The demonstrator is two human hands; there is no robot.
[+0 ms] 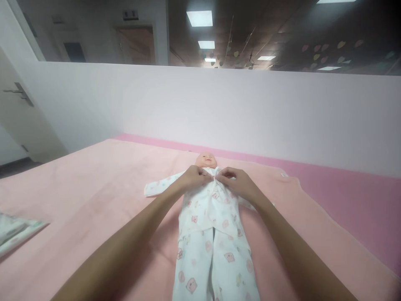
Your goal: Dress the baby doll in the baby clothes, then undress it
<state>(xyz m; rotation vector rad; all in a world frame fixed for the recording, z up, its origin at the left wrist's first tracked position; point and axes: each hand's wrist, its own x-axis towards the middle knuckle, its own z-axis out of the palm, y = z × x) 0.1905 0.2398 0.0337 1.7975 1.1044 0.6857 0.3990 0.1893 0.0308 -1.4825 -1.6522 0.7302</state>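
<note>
A baby doll (206, 160) lies on its back on a pink blanket (103, 184), head away from me. It wears a white printed jacket (206, 209) and matching trousers (192, 267). At the upper chest, my left hand (196, 177) pinches the jacket's front edge near the neck. My right hand (236, 180) pinches the opposite edge, its fingertips almost meeting those of the left. Whatever fastener lies between the fingertips is too small to make out. One sleeve (161, 184) stretches out to the left; the other is partly covered by my right forearm.
A folded printed cloth (19, 232) lies at the left edge. Beneath the blanket is a darker pink surface (351, 200), bordered by a white wall (234, 108) with a window above. A door with a handle (23, 94) stands at the far left.
</note>
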